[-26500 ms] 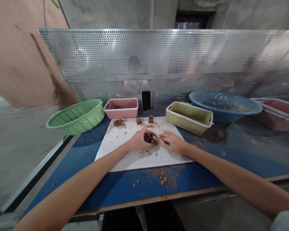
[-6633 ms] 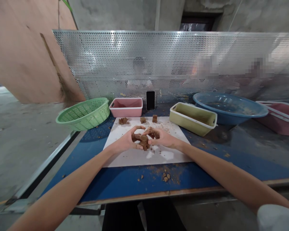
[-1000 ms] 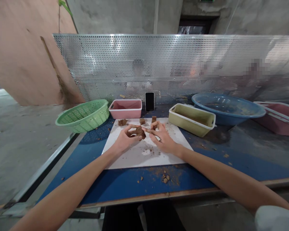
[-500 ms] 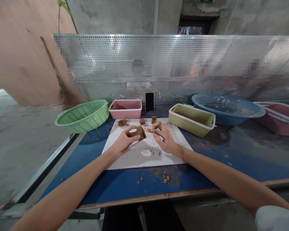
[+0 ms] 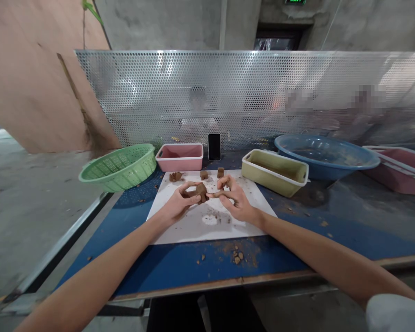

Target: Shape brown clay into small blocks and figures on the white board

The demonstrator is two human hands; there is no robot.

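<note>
Above white board, left hand grips brown clay piece.

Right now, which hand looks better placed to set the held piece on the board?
Left, probably: the left hand grips the brown piece over the white board, while the right hand has a fingertip at its side.

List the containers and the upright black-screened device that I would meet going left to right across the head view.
Green basket, pink bin, black-screened device, yellow-green bin, blue basin, dark pink container.
</note>
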